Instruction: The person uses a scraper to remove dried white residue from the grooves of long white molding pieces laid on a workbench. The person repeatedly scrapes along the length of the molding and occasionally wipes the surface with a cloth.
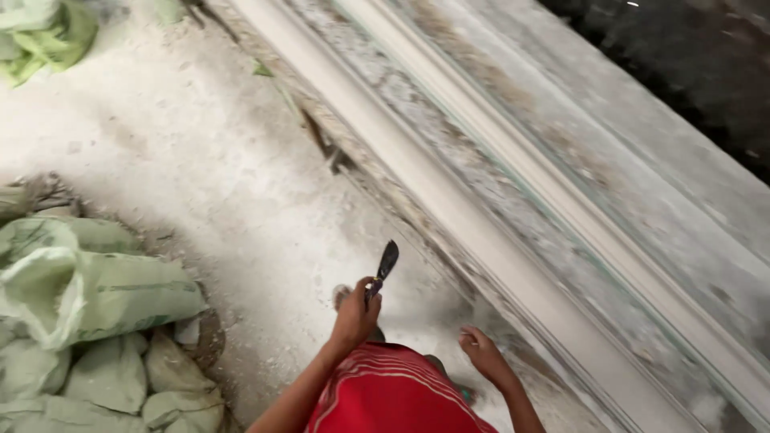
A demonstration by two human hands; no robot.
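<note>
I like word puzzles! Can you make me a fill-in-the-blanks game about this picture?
1. The left hand holds a small dark ____.
2. The right hand holds ____.
3. The shirt is ____ with thin stripes.
4. Pale green ____ lie piled on the dusty floor.

Missing words: knife; nothing; red; sacks

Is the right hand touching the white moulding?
Apart. The head view shows the right hand empty, with dusty floor between it and the moulding. The left hand grips a dark-bladed tool.

Soft, dim daylight; motion blur toward right.
</note>
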